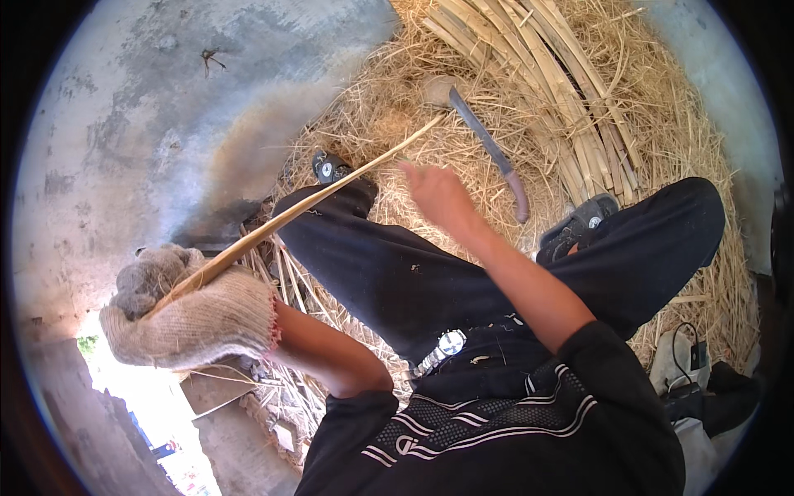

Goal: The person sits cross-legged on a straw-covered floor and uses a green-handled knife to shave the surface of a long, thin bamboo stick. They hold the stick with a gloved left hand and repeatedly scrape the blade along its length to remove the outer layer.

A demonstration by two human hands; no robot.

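My left hand (194,318), in a knitted work glove with a red cuff edge, is closed around the thick end of a long pale wooden or bamboo strip (310,198). From the glove the strip slants up and to the right across my left leg, and its thin end reaches over the straw. Just below that far part is my right hand (438,194), bare and smeared by motion. A small gap seems to separate it from the strip, and its fingers are hard to make out. Beyond it, a machete (488,140) with a brown handle (518,198) lies on the straw.
Long split strips (571,91) lie in a curved bundle at the far right. Straw (389,107) covers the floor between my legs. A mottled wall (165,107) rises at the left. A metal wristwatch (451,341) rests on my dark trousers. A cable (682,355) lies among items at lower right.
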